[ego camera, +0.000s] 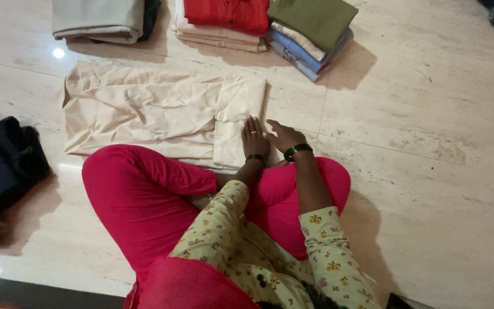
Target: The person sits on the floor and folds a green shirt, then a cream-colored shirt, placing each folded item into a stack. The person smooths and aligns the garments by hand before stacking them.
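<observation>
A cream garment point(144, 109) lies spread flat on the marble floor in front of my crossed legs in pink trousers. Its right end is folded over into a narrow band point(236, 114). My left hand point(254, 139) lies flat with fingers spread on the lower part of that folded band. My right hand point(283, 136) rests just beside it at the fold's right edge, fingers loosely curled, holding nothing. Both wrists wear dark bangles.
Folded clothes stand in piles at the far side: a beige pile point(99, 20), a red-topped pile point(224, 20) and a green and blue pile point(311, 31). A dark heap of cloth point(4, 163) lies at the left. Bare marble floor point(430, 126) stretches to the right.
</observation>
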